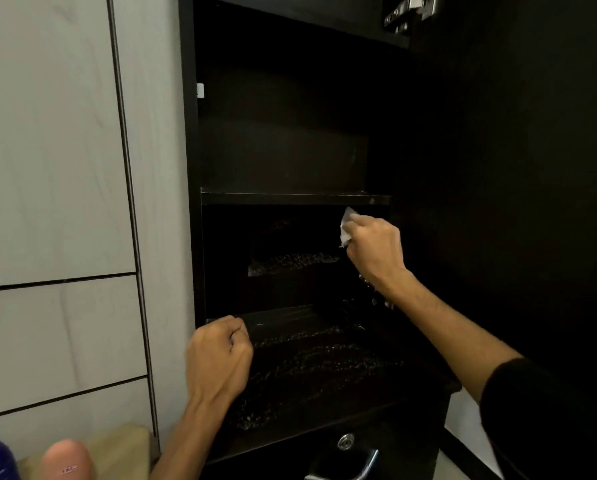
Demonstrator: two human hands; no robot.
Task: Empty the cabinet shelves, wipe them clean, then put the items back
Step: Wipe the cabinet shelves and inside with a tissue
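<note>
Tall black wooden cabinet [290,161], door open, shelves bare, speckled sheen. Right hand [375,247] clenched round crumpled white cloth [346,225]. Left hand [217,355] fisted, holding nothing visible. No legible writing.

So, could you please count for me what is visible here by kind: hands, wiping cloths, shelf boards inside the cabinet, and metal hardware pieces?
Hands: 2 (left hand, right hand)
White cloth: 1, held in the right hand
Shelf boards: 2 (upper shelf, lower shelf)
Metal hardware: 3 (hinge, lock, handle)
Total: 8
</note>
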